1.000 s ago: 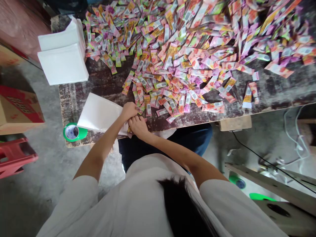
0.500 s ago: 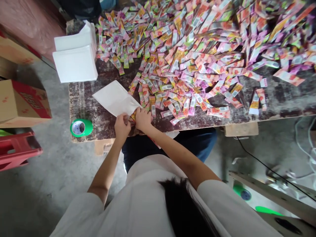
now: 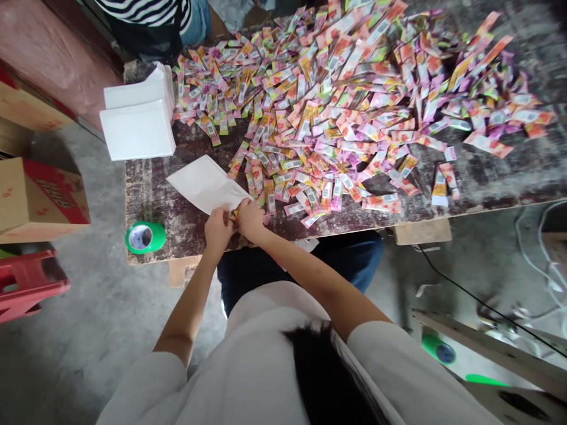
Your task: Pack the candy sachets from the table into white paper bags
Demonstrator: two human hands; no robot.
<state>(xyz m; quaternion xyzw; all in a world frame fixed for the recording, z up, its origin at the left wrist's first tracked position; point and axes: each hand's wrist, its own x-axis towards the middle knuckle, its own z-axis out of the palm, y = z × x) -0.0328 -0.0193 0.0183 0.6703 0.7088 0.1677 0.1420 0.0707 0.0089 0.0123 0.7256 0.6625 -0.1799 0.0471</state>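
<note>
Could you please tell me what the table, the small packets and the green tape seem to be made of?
Table: probably wood; its dark finish looks worn, with pale scuffs.
Packets: likely thin plastic film, slightly glossy, with bright printing.
Tape: perhaps plastic, smooth and evenly green; I cannot tell its core's material.

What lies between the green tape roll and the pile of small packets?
In the head view, white packaging lies between the tape roll and packets, with tabletop beside it.
</note>
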